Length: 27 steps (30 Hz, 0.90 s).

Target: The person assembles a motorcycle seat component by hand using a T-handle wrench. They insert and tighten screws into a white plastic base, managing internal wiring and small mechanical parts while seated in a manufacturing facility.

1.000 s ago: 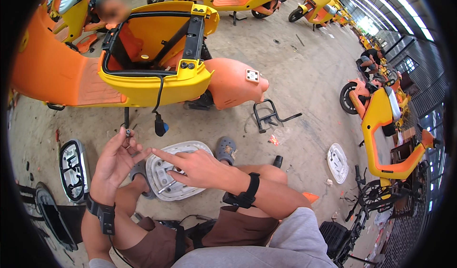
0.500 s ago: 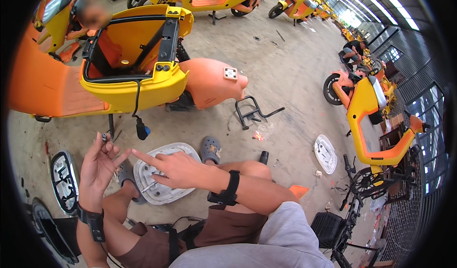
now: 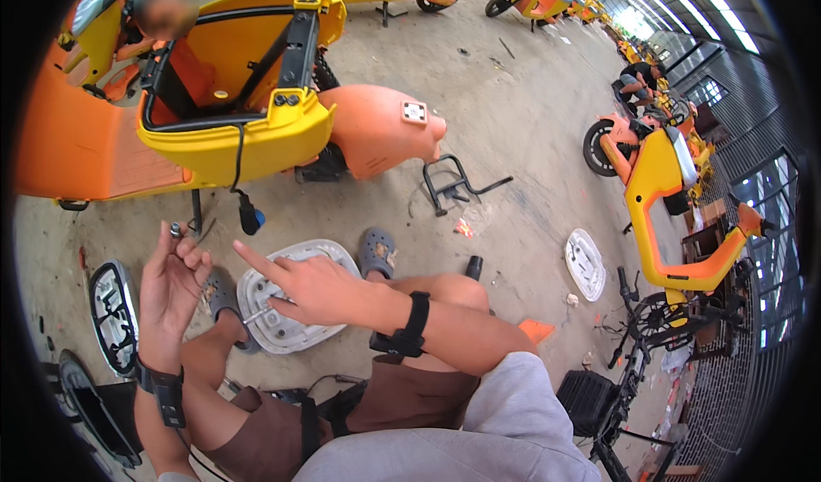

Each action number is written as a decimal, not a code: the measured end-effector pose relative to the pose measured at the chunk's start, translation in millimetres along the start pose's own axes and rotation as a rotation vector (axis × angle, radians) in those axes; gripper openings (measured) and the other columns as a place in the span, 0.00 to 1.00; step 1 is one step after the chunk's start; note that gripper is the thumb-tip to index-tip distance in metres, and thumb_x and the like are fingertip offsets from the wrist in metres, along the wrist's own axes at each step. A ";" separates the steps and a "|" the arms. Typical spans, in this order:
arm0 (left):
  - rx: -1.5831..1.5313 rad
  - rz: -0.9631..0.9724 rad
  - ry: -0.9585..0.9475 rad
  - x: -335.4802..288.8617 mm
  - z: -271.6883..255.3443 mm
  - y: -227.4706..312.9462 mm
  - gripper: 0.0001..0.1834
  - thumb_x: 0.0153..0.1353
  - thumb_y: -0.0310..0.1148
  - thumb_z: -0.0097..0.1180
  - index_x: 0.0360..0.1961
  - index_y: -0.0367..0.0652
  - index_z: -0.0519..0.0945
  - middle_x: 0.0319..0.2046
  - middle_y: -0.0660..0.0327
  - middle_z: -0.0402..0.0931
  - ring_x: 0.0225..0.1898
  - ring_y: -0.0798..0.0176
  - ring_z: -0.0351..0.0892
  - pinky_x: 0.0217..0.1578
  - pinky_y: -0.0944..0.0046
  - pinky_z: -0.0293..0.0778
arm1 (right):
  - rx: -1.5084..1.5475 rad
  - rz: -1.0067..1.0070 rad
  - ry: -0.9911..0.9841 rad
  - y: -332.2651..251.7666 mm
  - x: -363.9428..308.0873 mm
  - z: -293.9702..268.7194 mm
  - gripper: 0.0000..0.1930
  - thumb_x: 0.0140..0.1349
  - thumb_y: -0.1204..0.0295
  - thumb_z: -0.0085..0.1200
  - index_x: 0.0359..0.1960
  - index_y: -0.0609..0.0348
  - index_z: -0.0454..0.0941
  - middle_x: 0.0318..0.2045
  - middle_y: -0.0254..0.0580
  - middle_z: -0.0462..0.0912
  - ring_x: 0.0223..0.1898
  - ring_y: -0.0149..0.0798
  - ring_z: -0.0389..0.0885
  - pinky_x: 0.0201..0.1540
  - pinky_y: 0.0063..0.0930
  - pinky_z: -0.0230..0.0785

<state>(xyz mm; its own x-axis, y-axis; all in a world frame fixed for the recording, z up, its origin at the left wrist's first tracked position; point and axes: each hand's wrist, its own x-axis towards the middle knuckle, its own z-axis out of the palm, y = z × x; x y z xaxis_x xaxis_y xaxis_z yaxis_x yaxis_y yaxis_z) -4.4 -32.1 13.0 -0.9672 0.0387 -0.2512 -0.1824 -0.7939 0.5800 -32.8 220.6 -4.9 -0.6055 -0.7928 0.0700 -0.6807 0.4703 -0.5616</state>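
My left hand (image 3: 175, 285) is raised, palm toward me, pinching a small metal cylinder (image 3: 176, 230) between thumb and index finger; its other fingers curl loosely. My right hand (image 3: 321, 289) points its index finger toward the left hand, with a gap between them. The remaining right fingers are curled, and a slim metal rod (image 3: 256, 316) sticks out from under them; its grip end is hidden. Below the right hand a white-grey plastic panel (image 3: 295, 338) lies on the floor between my feet.
Ahead stands a yellow-orange scooter (image 3: 239, 153) with an open body and a hanging cable plug (image 3: 248, 215). A black bent frame (image 3: 453, 187), a second pale panel (image 3: 585, 265) and a black-rimmed panel (image 3: 114, 319) lie about. Another scooter (image 3: 658, 217) stands right; people work farther off.
My right index fingertip, which was at the left hand's fingers, now stands apart from them. The left fingers have curled in more. The view has tilted slightly, shifting the floor things upward.
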 end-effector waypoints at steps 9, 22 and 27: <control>0.045 0.010 0.001 -3.9 12.2 -5.4 0.15 0.74 0.44 0.48 0.43 0.43 0.76 0.25 0.67 0.75 0.34 0.65 0.81 0.59 0.47 0.75 | 0.013 -0.014 -0.029 -0.6 0.9 -7.0 0.45 0.63 0.64 0.55 0.78 0.37 0.39 0.38 0.52 0.80 0.30 0.58 0.82 0.30 0.47 0.78; -0.022 0.056 -0.008 -6.0 6.4 -2.9 0.15 0.75 0.43 0.47 0.43 0.41 0.75 0.25 0.67 0.68 0.31 0.66 0.74 0.61 0.42 0.74 | -0.002 -0.035 -0.007 -4.5 1.8 -4.5 0.47 0.61 0.66 0.55 0.78 0.37 0.39 0.37 0.51 0.80 0.27 0.58 0.82 0.29 0.46 0.78; -0.038 0.057 -0.013 -4.4 11.5 -8.4 0.15 0.75 0.43 0.47 0.43 0.41 0.74 0.24 0.67 0.66 0.29 0.68 0.70 0.61 0.45 0.74 | 0.010 -0.045 0.012 0.1 -1.4 -3.8 0.48 0.59 0.67 0.57 0.78 0.39 0.38 0.36 0.50 0.80 0.26 0.57 0.82 0.27 0.45 0.77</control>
<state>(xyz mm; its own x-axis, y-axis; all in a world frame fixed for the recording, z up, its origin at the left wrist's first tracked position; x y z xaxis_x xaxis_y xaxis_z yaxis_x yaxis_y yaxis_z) -0.6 -18.6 18.2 -0.9781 0.0004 -0.2080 -0.1200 -0.8177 0.5629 -33.5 223.2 -2.0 -0.5798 -0.8079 0.1054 -0.7031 0.4309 -0.5657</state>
